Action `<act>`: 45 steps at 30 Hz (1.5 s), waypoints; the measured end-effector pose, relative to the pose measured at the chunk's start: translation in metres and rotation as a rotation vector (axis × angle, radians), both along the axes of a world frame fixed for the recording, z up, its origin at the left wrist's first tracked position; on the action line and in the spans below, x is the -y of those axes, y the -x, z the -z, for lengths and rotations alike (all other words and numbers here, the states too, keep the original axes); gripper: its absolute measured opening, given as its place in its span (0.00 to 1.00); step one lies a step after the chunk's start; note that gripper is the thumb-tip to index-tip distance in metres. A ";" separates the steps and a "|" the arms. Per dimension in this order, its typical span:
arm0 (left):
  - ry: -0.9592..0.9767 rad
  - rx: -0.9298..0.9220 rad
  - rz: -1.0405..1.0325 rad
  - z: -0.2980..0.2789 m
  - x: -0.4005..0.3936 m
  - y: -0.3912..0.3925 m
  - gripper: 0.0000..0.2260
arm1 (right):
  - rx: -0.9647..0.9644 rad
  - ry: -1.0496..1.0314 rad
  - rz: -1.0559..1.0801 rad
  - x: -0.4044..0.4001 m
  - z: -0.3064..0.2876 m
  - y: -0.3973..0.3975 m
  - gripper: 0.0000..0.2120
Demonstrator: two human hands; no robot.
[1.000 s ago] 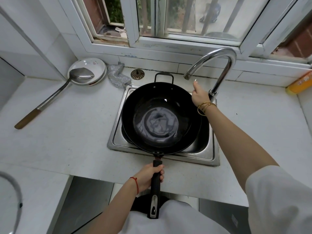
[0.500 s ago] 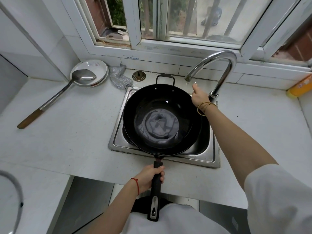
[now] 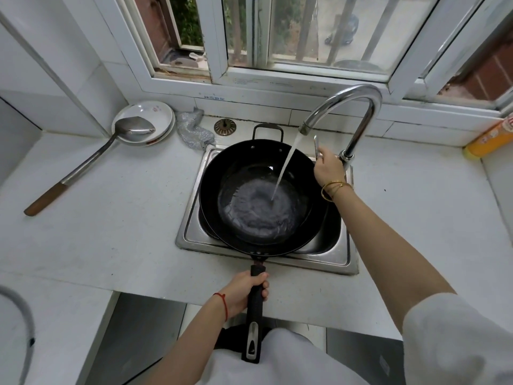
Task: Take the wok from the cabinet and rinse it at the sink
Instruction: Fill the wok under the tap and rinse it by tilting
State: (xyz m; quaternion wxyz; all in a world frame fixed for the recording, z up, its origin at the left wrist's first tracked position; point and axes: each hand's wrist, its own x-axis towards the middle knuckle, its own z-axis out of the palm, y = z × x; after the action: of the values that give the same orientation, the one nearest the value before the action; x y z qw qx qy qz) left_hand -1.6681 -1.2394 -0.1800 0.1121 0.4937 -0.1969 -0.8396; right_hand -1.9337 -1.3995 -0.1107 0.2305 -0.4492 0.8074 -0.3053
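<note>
i see the wok (image 3: 261, 195) sitting over the sink (image 3: 327, 257), water (image 3: 286, 162) from the tap (image 3: 358, 107) hitting its middle. left hand (image 3: 244, 293) wraps the long handle (image 3: 255, 315) at the surface (image 3: 111, 218) edge. right hand (image 3: 329, 168) grips the tap lever (image 3: 316, 145).

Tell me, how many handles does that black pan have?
2: a long handle nearest the person, gripped by the left hand, and a small loop handle on the far rim.

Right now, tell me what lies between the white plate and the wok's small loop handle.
In the head view, a crumpled silvery scrubber and a round drain strainer lie on the counter between the plate and the loop handle.
</note>
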 end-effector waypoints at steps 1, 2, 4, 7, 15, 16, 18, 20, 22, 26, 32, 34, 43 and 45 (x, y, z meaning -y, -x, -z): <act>-0.002 0.004 -0.007 0.001 0.000 0.000 0.04 | -0.002 0.007 0.044 -0.008 0.001 -0.003 0.18; 0.001 0.007 -0.014 0.001 -0.001 0.001 0.04 | -0.001 0.006 0.081 -0.019 0.002 -0.007 0.16; 0.014 0.018 -0.023 0.002 0.000 0.001 0.05 | -0.018 -0.024 0.093 -0.046 0.005 -0.018 0.13; 0.075 0.065 -0.008 0.003 0.000 0.002 0.05 | -0.027 -0.181 -0.046 -0.096 0.013 -0.045 0.10; 0.178 0.122 0.062 0.000 -0.002 -0.003 0.11 | 0.121 -0.542 -0.335 -0.203 0.039 -0.139 0.13; 0.192 0.123 0.071 -0.002 -0.003 -0.004 0.12 | 0.189 -0.561 -0.356 -0.209 0.039 -0.148 0.13; 0.213 0.121 0.088 -0.003 -0.005 -0.007 0.11 | 0.336 -0.565 -0.329 -0.217 0.043 -0.162 0.15; 0.221 0.132 0.102 -0.003 -0.005 -0.010 0.12 | 0.445 -0.562 -0.253 -0.220 0.044 -0.171 0.19; 0.200 0.125 0.103 -0.004 -0.005 -0.012 0.12 | 0.547 -0.552 -0.161 -0.221 0.048 -0.177 0.23; 0.123 0.100 0.107 -0.008 -0.005 -0.013 0.13 | 1.012 -0.490 0.120 -0.220 0.050 -0.190 0.10; 0.105 0.085 0.093 -0.003 -0.009 -0.011 0.14 | 0.854 -0.418 0.275 -0.228 0.057 -0.208 0.06; 0.087 0.048 0.056 -0.002 -0.010 -0.008 0.13 | 0.726 -0.391 0.306 -0.228 0.062 -0.214 0.06; 0.129 -0.050 -0.042 -0.003 -0.016 0.002 0.06 | 0.567 -0.234 0.423 -0.234 0.050 -0.217 0.08; 0.136 -0.050 -0.038 -0.003 -0.018 0.004 0.06 | 0.539 -0.210 0.411 -0.238 0.048 -0.214 0.09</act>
State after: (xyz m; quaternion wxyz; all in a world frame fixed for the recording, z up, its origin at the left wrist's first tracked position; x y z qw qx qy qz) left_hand -1.6725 -1.2212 -0.1773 0.1661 0.4676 -0.2412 -0.8340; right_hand -1.7196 -1.1618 -0.1585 0.4138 -0.1545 0.8182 -0.3681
